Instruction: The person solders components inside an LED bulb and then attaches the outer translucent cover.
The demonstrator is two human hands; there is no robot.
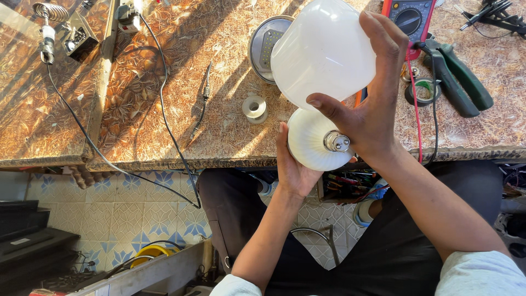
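A large white lamp bulb is held over the front edge of a patterned brown worktop point(181, 82). Its frosted dome point(323, 52) points away from me and its ribbed white base point(312, 140) with a metal screw cap point(337, 141) points toward me. My left hand point(293, 164) cups the ribbed base from below. My right hand point(370, 104) wraps over the dome, thumb across the seam between dome and base.
On the worktop lie a round metal reflector with an LED board point(263, 41), a solder spool point(255, 107), a red multimeter point(412, 19) with leads, green-handled pliers point(460, 77), a tape roll point(423, 90), black cables point(164, 104) and a soldering iron stand point(46, 24). Tiled floor lies below.
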